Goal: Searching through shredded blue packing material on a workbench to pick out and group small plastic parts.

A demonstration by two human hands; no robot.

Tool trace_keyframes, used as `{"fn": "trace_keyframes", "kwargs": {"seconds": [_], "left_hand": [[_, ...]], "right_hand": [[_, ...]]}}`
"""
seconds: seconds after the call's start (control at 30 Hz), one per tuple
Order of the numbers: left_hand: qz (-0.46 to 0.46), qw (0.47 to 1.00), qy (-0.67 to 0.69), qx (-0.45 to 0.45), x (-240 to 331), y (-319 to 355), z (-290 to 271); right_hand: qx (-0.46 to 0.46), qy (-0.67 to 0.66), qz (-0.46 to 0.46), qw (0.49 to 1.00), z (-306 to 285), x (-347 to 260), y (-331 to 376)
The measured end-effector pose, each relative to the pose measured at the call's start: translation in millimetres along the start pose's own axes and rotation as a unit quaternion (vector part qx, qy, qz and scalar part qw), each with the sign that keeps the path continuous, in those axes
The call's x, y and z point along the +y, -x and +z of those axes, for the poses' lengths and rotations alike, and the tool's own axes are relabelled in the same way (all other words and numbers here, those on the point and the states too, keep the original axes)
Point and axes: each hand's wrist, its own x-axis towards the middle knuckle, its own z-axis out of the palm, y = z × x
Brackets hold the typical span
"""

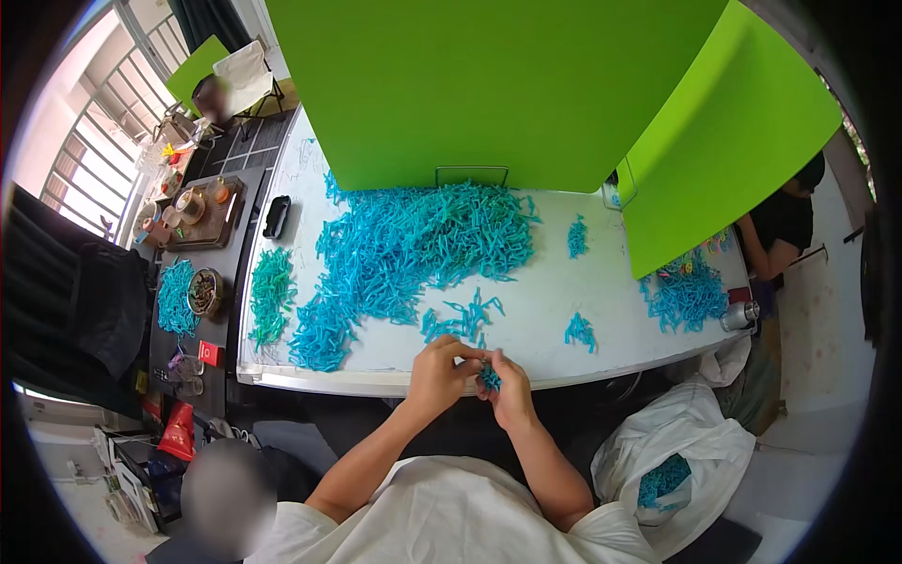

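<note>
My left hand (438, 378) and my right hand (509, 393) meet over the table's near edge. A small bunch of teal-blue twisted pieces (489, 378) sits in the curled fingers of my right hand. The fingertips of my left hand are pinched together against the right hand's fingers; what they hold, if anything, is too small to make out. Just beyond my hands lies a loose scatter of the same pieces (460, 318). Farther back spreads a large heap of them (423, 235), reaching toward the left front.
Tall green panels (489, 85) stand on the white table (564, 305). Small blue clusters (580, 331), a greener pile (272, 296) and a right-hand heap (686, 296) lie around. A white sack (695, 423) stands at right. Other people sit at left and behind the right panel.
</note>
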Motion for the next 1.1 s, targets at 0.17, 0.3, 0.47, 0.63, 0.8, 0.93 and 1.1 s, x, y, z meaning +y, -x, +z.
{"fn": "trace_keyframes", "kwargs": {"seconds": [0.17, 0.3, 0.47, 0.63, 0.8, 0.93, 1.1], "left_hand": [[-0.305, 0.903, 0.302, 0.003, -19.8, 12.6, -5.8], [-0.339, 0.857, 0.387, 0.001, -9.4, 20.8, 1.6], [-0.250, 0.950, 0.188, 0.010, -12.5, 20.1, 5.0], [-0.020, 0.982, -0.122, 0.142, -12.4, -31.5, 6.3], [0.151, 0.966, -0.210, 0.020, -27.6, -86.5, 19.0], [0.146, 0.958, -0.242, -0.048, -34.9, -96.4, 23.7], [0.131, 0.967, -0.206, -0.066, -42.3, -92.6, 20.9]], "right_hand": [[0.050, 0.153, -0.149, 0.976, 24.0, 15.2, 9.9], [0.069, 0.240, -0.219, 0.943, 21.8, 27.7, 0.4], [0.082, 0.074, -0.142, 0.984, 4.8, 20.3, -3.1], [0.074, 0.029, -0.119, 0.990, -15.7, 3.4, -3.6], [0.063, 0.012, -0.105, 0.992, -21.7, -3.0, 1.2], [0.061, 0.005, -0.106, 0.992, -23.7, -5.0, 6.1], [0.045, 0.034, -0.107, 0.993, -20.5, -9.3, 5.5]]}}
